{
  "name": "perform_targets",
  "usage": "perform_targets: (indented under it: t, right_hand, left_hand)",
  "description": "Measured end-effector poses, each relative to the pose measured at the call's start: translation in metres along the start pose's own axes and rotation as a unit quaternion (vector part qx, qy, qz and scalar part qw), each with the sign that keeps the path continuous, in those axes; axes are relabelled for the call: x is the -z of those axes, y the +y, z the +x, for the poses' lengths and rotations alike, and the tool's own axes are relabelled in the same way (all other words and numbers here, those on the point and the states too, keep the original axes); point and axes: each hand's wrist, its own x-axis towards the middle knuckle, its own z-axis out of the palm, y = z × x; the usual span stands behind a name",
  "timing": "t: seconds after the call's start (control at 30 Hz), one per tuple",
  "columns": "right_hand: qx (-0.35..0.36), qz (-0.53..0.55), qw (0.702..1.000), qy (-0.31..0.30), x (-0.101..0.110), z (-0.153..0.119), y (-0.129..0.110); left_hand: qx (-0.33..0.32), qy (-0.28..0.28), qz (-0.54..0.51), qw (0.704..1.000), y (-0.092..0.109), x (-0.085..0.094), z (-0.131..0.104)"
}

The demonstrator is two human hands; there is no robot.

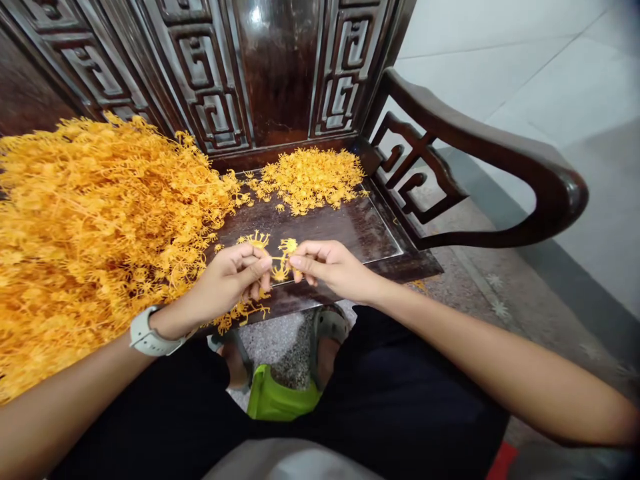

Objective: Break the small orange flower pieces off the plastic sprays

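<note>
- A small, branched, orange-yellow plastic-looking sprig (280, 259) is pinched by the left hand (239, 272) and right hand (330, 267) at frame centre; its stem is held roughly left to right, both hands equally near.
- A dark, polished wooden worktop (345, 237) is seen beneath.
- The left hand is flanked by a large, tangled orange-yellow heap (100, 220), frame left.
- A smaller orange-yellow pile (315, 179) is gathered above, upper centre.

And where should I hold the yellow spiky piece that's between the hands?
Probably pinch the yellow spiky piece by its thin stem, coming from the left or right, like the left hand and right hand: the stem runs roughly sideways between them, while prongs stick out above and below.
</note>
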Motion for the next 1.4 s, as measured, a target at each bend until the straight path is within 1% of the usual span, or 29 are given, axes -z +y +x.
perform_targets:
  t: [0.07,0.13,0.17,0.23,0.3,0.33,0.37,0.4,0.43,0.47,0.5,0.53,0.57,0.6,0.63,0.67,0.7,0.73,0.77,0.8,0.83,0.87,0.9,0.93,1.03,1.1,1.17,1.3,1.4]
  right_hand:
    - [0.017,0.006,1.0,0.017,-0.001,0.001,-0.001]
    - [0.041,0.001,0.998,0.05,0.007,0.005,-0.004]
    - [0.053,-0.001,0.995,0.08,0.014,0.008,-0.006]
    - [0.085,0.012,0.98,0.177,0.037,0.014,-0.009]
    - [0.119,0.021,0.949,0.29,0.063,0.018,-0.011]
    - [0.127,0.01,0.94,0.317,0.073,0.018,-0.012]
    - [0.124,-0.016,0.943,0.308,0.081,0.016,-0.012]
    - [0.109,-0.054,0.958,0.259,0.085,0.013,-0.012]
    - [0.084,-0.101,0.976,0.174,0.085,0.009,-0.011]
    - [0.053,-0.15,0.986,0.058,0.082,0.003,-0.01]
    - [0.016,-0.195,0.978,-0.074,0.077,-0.002,-0.008]
    - [-0.022,-0.229,0.952,-0.2,0.071,-0.007,-0.007]
    - [-0.059,-0.25,0.917,-0.306,0.065,-0.011,-0.006]
    - [-0.094,-0.254,0.883,-0.383,0.06,-0.014,-0.005]
    - [-0.118,-0.236,0.866,-0.424,0.057,-0.015,-0.007]
    - [-0.122,-0.197,0.878,-0.42,0.056,-0.014,-0.009]
    - [-0.101,-0.139,0.916,-0.362,0.057,-0.013,-0.014]
    - [-0.058,-0.067,0.961,-0.261,0.059,-0.01,-0.02]
    - [-0.007,0.011,0.99,-0.137,0.062,-0.007,-0.026]
    - [0.039,0.08,0.996,-0.018,0.065,-0.004,-0.033]
    - [0.067,0.132,0.987,0.069,0.068,-0.001,-0.039]
    - [0.072,0.164,0.977,0.113,0.07,0.001,-0.042]
    - [0.055,0.179,0.975,0.117,0.07,0.002,-0.043]
    - [0.025,0.176,0.979,0.098,0.069,0.002,-0.042]
    - [-0.044,0.091,0.994,0.037,0.058,0.0,-0.027]
    - [-0.039,0.017,0.999,0.016,0.047,0.0,-0.016]
    - [-0.02,-0.021,1.0,-0.001,0.038,0.002,-0.009]
    - [-0.009,-0.037,0.998,-0.053,0.026,0.003,-0.004]
    - [-0.01,-0.013,0.996,-0.09,0.021,0.003,-0.002]
  left_hand:
    - [-0.016,-0.002,0.03,0.999,0.0,-0.001,-0.001]
    - [-0.022,-0.016,0.055,0.998,0.001,-0.004,-0.004]
    - [-0.024,-0.028,0.059,0.998,0.001,-0.005,-0.006]
    - [-0.02,-0.056,0.058,0.997,0.002,-0.006,-0.011]
    - [-0.008,-0.075,0.055,0.996,0.003,-0.005,-0.017]
    - [0.0,-0.074,0.055,0.996,0.003,-0.004,-0.02]
    - [0.008,-0.065,0.054,0.996,0.004,-0.002,-0.022]
    - [0.014,-0.049,0.052,0.997,0.004,0.0,-0.023]
    - [0.022,-0.03,0.049,0.998,0.004,0.002,-0.023]
    - [0.031,-0.011,0.047,0.998,0.004,0.005,-0.022]
    - [0.041,0.007,0.044,0.998,0.003,0.007,-0.021]
    - [0.053,0.023,0.04,0.998,0.002,0.01,-0.02]
    - [0.063,0.036,0.036,0.997,0.002,0.012,-0.018]
    - [0.071,0.046,0.032,0.996,0.001,0.013,-0.016]
    - [0.076,0.054,0.029,0.995,0.0,0.014,-0.014]
    - [0.078,0.06,0.029,0.995,-0.001,0.015,-0.012]
    - [0.077,0.063,0.03,0.995,-0.002,0.015,-0.011]
    - [0.076,0.064,0.032,0.995,-0.002,0.015,-0.01]
    - [0.074,0.064,0.034,0.995,-0.002,0.015,-0.01]
    - [0.073,0.063,0.037,0.995,-0.003,0.015,-0.009]
    - [0.073,0.061,0.039,0.995,-0.003,0.015,-0.009]
    - [0.075,0.058,0.042,0.995,-0.003,0.014,-0.009]
    - [0.078,0.055,0.044,0.994,-0.003,0.014,-0.009]
    - [0.082,0.052,0.048,0.994,-0.004,0.014,-0.009]
    - [0.085,0.037,0.067,0.993,-0.004,0.012,-0.008]
    - [0.079,0.022,0.081,0.993,-0.004,0.011,-0.007]
    - [0.078,0.002,0.09,0.993,-0.004,0.009,-0.006]
    - [0.063,-0.043,0.099,0.992,-0.005,0.001,-0.005]
    - [0.035,-0.07,0.119,0.99,-0.009,-0.004,-0.004]
